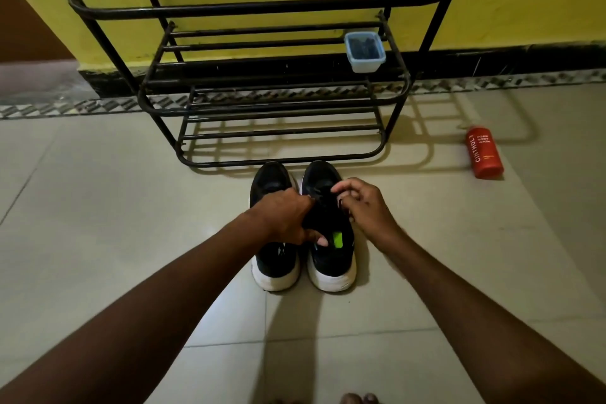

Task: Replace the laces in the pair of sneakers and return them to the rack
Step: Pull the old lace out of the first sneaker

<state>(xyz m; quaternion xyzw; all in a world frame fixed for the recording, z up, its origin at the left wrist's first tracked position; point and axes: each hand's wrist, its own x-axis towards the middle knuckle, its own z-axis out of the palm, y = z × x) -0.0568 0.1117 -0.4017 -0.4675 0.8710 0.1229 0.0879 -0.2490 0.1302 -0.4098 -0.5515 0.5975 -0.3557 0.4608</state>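
Early stage, I judge. Right shoe [331, 259] and left shoe [275, 259] sit centre frame, below the rack [278, 98]. My left hand [285, 216] grips the right shoe, right hand [364, 203] pinches its lace [324, 195] — relacing and racking both remain.

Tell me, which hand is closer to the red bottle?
Right. The right hand pinches the laces of the right sneaker, with the red bottle lying on the floor farther to its right. The left hand grips that sneaker from the other side, farther from the bottle.
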